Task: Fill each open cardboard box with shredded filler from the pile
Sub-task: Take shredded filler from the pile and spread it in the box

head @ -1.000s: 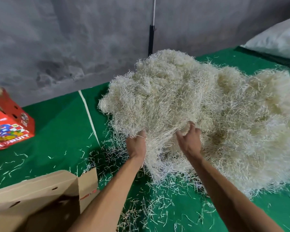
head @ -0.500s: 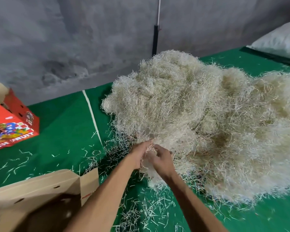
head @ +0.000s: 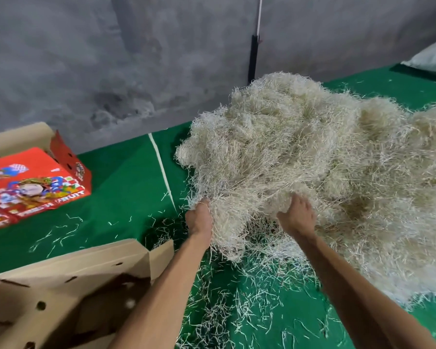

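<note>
1. Green-covered bench [head: 116,197] before grey wall.
2. Heaped pale shredded filler pile [head: 312,157] right of open brown cardboard box [head: 68,285].
3. Left hand [head: 199,220], right hand [head: 297,217]: fingers clenched in near clump.

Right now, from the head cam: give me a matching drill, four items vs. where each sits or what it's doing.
Items:
1. filler pile
2. red box
3. brown box
4. left hand

Places or states:
A. bottom left corner, open, nearest the camera
B. far left, printed, by the wall
C. centre to right, heaped on the green mat
D. gripping a clump at the pile's near edge

Pairs: 1-C, 2-B, 3-A, 4-D
</note>
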`<state>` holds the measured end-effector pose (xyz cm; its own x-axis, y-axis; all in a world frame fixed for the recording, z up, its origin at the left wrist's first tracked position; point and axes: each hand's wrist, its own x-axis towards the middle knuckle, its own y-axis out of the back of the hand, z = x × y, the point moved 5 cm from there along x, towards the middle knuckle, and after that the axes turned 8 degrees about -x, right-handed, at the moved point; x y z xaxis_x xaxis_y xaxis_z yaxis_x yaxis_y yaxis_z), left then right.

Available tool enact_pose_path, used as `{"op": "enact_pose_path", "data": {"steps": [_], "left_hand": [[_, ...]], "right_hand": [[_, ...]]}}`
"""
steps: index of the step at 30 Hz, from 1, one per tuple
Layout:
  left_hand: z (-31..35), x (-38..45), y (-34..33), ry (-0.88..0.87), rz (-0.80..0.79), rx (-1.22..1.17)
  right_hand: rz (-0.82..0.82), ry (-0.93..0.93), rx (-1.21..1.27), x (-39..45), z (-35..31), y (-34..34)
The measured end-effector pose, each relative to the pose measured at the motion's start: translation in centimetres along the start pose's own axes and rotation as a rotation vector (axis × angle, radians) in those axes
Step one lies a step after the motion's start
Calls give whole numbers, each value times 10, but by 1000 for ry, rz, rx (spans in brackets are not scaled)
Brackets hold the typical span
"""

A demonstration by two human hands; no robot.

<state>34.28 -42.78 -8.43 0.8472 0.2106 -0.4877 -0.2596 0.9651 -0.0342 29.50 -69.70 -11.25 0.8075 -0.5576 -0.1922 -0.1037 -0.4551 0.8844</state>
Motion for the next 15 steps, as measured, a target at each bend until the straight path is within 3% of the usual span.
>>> {"op": "enact_pose_path", "data": {"steps": [4,6,11,15], "left_hand": [[-12,8,2,164,-127,-293],[-22,11,4,275,-185,-305],[-9,2,-19,274,-252,-277],[-5,-23,-16,460,-292,-379]], "right_hand": [[-172,-43,107,3,8,-31],[-196,-32,171,-5,4,-41],[60,87,381,-34,-53,-15],[134,304,542,-75,-108,12]]}}
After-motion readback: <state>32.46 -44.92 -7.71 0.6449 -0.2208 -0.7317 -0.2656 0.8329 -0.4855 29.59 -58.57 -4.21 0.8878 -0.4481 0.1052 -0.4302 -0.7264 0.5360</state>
